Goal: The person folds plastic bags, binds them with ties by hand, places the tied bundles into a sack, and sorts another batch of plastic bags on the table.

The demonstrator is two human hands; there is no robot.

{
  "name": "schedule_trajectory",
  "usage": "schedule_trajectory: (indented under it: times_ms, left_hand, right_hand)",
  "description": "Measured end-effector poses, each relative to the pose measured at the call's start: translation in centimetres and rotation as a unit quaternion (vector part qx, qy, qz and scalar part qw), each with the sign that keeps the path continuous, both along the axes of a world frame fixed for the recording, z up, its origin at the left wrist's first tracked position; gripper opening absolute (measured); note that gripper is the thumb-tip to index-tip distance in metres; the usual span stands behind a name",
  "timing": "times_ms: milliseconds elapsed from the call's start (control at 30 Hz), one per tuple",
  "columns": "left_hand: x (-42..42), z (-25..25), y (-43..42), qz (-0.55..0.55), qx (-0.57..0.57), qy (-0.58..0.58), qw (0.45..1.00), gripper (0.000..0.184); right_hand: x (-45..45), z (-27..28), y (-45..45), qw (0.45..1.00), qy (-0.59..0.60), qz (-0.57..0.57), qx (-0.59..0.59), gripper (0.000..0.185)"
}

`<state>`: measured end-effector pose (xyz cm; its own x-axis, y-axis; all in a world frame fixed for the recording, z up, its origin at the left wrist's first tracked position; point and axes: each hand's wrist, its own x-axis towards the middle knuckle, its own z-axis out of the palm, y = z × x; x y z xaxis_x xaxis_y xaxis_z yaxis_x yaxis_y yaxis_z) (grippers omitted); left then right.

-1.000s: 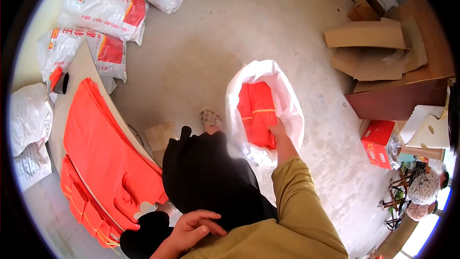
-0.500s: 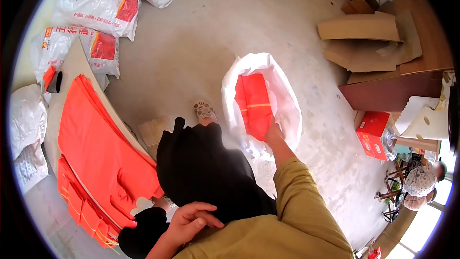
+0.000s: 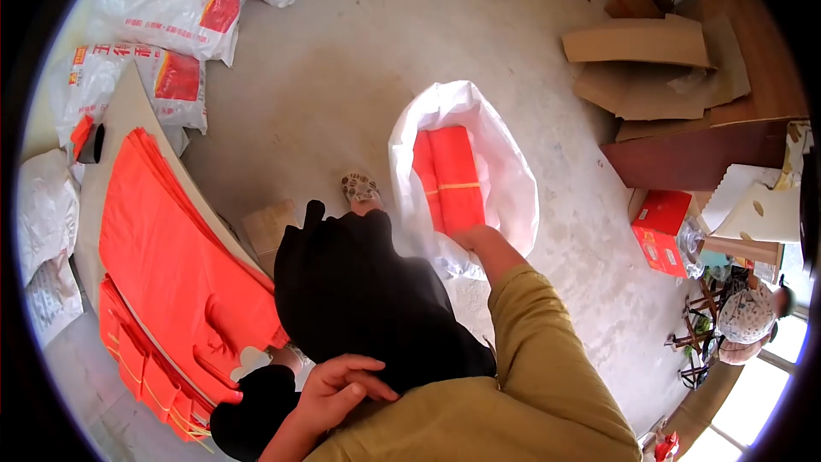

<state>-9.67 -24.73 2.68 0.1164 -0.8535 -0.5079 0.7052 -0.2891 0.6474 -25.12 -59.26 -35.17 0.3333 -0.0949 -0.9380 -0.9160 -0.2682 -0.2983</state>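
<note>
A white woven sack stands with its mouth open on the floor in front of me. Red folded cloth bundles lie in it, with a yellow band across them. My right hand reaches into the sack at the near end of the bundles; its fingers are hidden, so their grip is unclear. My left hand rests at my waist beside the black trousers, fingers loosely apart and nothing in them. To the left, a stack of red cloth sheets covers a curved-looking table.
Printed white sacks lie at upper left. A small cardboard box sits by the table. Opened cardboard boxes and a red box are at right. Another person is at the far right edge.
My right hand has shifted slightly down and left, to the near end of the red bundles. My left hand stays at my waist. The view has shifted a little.
</note>
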Motion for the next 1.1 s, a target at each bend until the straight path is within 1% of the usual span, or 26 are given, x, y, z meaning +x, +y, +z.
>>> schedule_trajectory:
  times_ms: [100, 167, 267, 367, 433, 533, 600, 633, 667, 700, 733, 767, 800, 833, 967, 1033, 1067, 1100]
  left_hand:
    - [0.1, 0.1, -0.1, 0.003, -0.006, 0.004, 1.000, 0.040]
    - [0.2, 0.4, -0.5, 0.008, -0.004, 0.022, 1.000, 0.039]
    - [0.3, 0.4, -0.3, -0.002, 0.004, 0.027, 1.000, 0.039]
    - [0.5, 0.6, -0.4, -0.003, 0.018, 0.025, 1.000, 0.039]
    - [0.5, 0.7, -0.4, -0.006, 0.023, 0.025, 0.999, 0.039]
    - [0.7, 0.6, -0.4, -0.012, 0.019, 0.021, 1.000, 0.038]
    - [0.7, 0.5, -0.4, -0.012, 0.009, 0.023, 1.000, 0.037]
    - [0.7, 0.5, -0.4, -0.017, 0.013, 0.024, 0.999, 0.036]
    - [0.8, 0.7, -0.5, -0.021, 0.017, 0.023, 0.999, 0.036]
    - [0.9, 0.8, -0.5, -0.026, 0.021, 0.021, 0.999, 0.035]
    - [1.0, 0.8, -0.3, -0.025, 0.019, 0.019, 0.999, 0.035]
    - [0.9, 0.6, -0.1, -0.023, 0.016, 0.019, 0.999, 0.035]
    - [0.8, 0.4, 0.1, -0.021, 0.013, 0.020, 0.999, 0.035]
    - [0.7, 0.3, 0.1, -0.024, 0.010, 0.016, 1.000, 0.035]
    - [0.8, 0.4, -0.1, -0.036, -0.002, 0.010, 0.999, 0.040]
    - [0.9, 0.5, 0.2, -0.042, -0.002, 0.027, 0.999, 0.047]
    - [1.2, 0.6, 0.5, -0.050, -0.019, 0.055, 0.997, 0.057]
    - [1.3, 0.4, 0.9, -0.044, -0.053, 0.098, 0.993, 0.061]
  right_hand:
    - [1.6, -1.1, -0.6, 0.999, -0.003, 0.023, 0.037, 0.052]
    - [2.0, -2.5, 0.1, 0.999, -0.020, 0.024, 0.019, 0.052]
    - [1.3, -5.2, 2.2, 0.996, -0.055, 0.011, -0.065, 0.051]
    - [1.0, -6.3, 3.5, 0.984, -0.090, -0.027, -0.153, 0.051]
    - [0.6, -5.6, 3.8, 0.971, -0.116, -0.060, -0.199, 0.051]
    - [-0.6, -3.6, 4.2, 0.964, -0.148, -0.070, -0.211, 0.050]
    - [0.3, -8.6, 2.2, 0.980, -0.058, 0.086, -0.171, 0.047]
    - [1.2, -8.9, 1.5, 0.975, -0.013, 0.165, -0.148, 0.046]
    - [0.6, -8.7, 1.5, 0.976, -0.010, 0.124, -0.176, 0.046]
    - [0.6, -5.0, 1.6, 0.975, -0.008, 0.084, -0.203, 0.046]
    - [0.8, -2.8, 1.8, 0.972, -0.004, 0.042, -0.230, 0.047]
    - [0.8, -4.4, 2.0, 0.969, 0.006, 0.025, -0.245, 0.049]
    - [0.4, -6.0, 2.2, 0.976, -0.016, 0.029, -0.217, 0.048]
    - [0.9, -6.5, 2.5, 0.980, -0.031, 0.034, -0.193, 0.047]
    - [1.6, -6.6, 3.0, 0.988, -0.071, 0.021, -0.137, 0.046]
    - [1.0, -7.1, 3.0, 0.988, -0.088, 0.017, -0.122, 0.045]
    - [0.3, -7.4, 2.7, 0.989, -0.101, 0.010, -0.108, 0.045]
    - [-0.5, -8.4, 2.2, 0.989, -0.116, 0.000, -0.093, 0.045]
